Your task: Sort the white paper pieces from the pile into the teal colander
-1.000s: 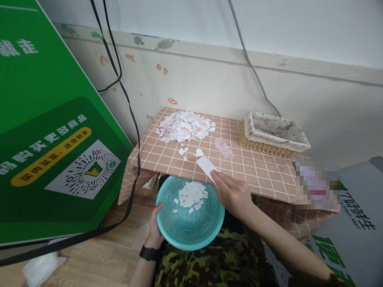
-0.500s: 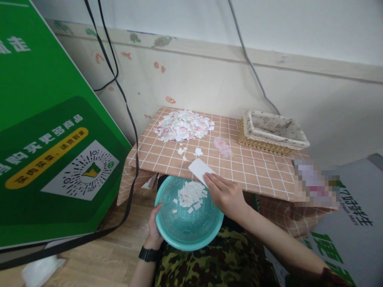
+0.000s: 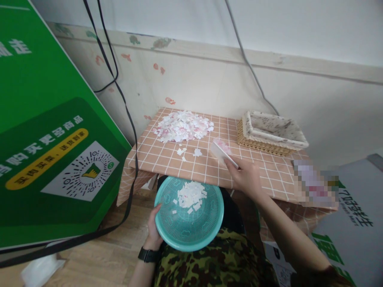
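Observation:
My left hand (image 3: pixel 154 226) grips the left rim of a round teal plastic colander (image 3: pixel 206 234), thumb over the edge. Inside it lies a small heap of white paper scraps (image 3: pixel 191 195). My right hand (image 3: pixel 245 175) pinches a white card (image 3: pixel 220 151), tilted on edge above the checked tablecloth. The card's far end is at a thin patch of pink scraps (image 3: pixel 224 146) and covers part of it. Left of the card are a small clump of white scraps (image 3: pixel 197 152) and a few loose bits (image 3: pixel 181 151).
A large heap of white and pink paper scraps (image 3: pixel 183 126) lies on the checked table (image 3: pixel 209 173) toward the wall. At the back right stands a cloth-lined wicker basket (image 3: pixel 263 145). A green sign (image 3: pixel 60 159) and a hanging black strap (image 3: pixel 128 119) border the left side.
My right hand has moved right and away from the colander, over the table. The card has turned from flat to nearly on edge. My left hand and the colander stay put.

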The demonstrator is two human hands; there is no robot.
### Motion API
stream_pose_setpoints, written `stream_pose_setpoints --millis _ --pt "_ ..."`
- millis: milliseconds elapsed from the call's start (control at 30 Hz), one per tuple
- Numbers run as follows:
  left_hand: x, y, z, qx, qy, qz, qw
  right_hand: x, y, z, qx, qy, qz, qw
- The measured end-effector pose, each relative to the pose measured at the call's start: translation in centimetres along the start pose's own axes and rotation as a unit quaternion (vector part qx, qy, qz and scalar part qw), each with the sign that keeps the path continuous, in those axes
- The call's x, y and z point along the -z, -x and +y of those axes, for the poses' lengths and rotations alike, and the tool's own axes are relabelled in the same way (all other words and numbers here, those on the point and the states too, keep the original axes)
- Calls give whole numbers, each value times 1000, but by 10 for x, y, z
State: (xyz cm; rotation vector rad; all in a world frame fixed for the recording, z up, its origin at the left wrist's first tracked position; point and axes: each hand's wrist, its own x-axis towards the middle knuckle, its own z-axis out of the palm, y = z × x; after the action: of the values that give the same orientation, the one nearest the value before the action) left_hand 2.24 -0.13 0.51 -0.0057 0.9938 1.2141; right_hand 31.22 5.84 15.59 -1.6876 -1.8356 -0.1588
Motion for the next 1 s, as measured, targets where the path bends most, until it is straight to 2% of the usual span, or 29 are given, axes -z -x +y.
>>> stream_pose_setpoints --millis 67,200,333,433,567,800,1000 --pt "-1 1 1 -1 -2 -5 1000 -5 -10 -3 -9 -32 -19 999" --pt "-4 3 2 -10 -2 -2 1000 -17 -25 -4 17 -47 -59 997" --pt "-3 3 2 -16 -3 -1 1000 -20 -33 -2 26 -104 -86 990" --pt "-1 1 1 -15 3 -7 1000 -16 -37 -2 29 -164 -119 979" --pt "2 0 0 -13 4 -10 1000 -11 -39 -3 25 -203 -122 971" --pt "-2 2 0 -7 4 0 1000 9 -34 -4 77 -237 -235 940" --pt "-2 2 0 -11 0 -4 1000 22 -31 6 99 -234 -245 936"
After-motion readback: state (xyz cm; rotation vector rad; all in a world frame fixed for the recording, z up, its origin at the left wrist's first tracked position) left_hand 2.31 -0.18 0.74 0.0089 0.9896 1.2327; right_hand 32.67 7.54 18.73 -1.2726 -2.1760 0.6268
